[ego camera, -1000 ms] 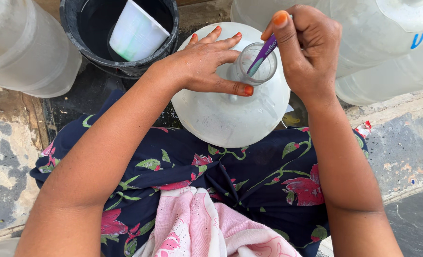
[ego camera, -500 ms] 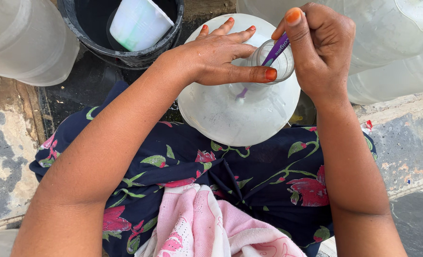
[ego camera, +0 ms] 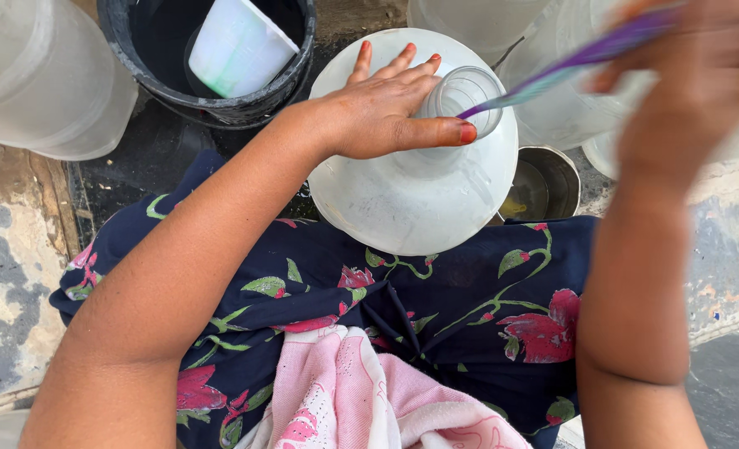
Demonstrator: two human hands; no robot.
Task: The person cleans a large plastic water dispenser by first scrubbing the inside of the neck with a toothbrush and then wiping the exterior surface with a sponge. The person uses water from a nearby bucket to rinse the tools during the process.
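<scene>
Between the person's knees, on the flowered skirt [ego camera: 436, 333], stands a big clear jug [ego camera: 411, 199]. At the top edge sits a black bucket [ego camera: 219, 104] with a white cup [ego camera: 236, 46] inside. Left hand [ego camera: 378, 112] lies spread around the jug's neck. Right hand [ego camera: 702, 75], blurred, pinches a purple stick [ego camera: 569, 66] dipping into the mouth.

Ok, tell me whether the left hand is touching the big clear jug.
Touching. The head view shows the left hand lying flat on the shoulder of the big clear jug, thumb and fingers wrapped against its neck, no gap visible.
</scene>
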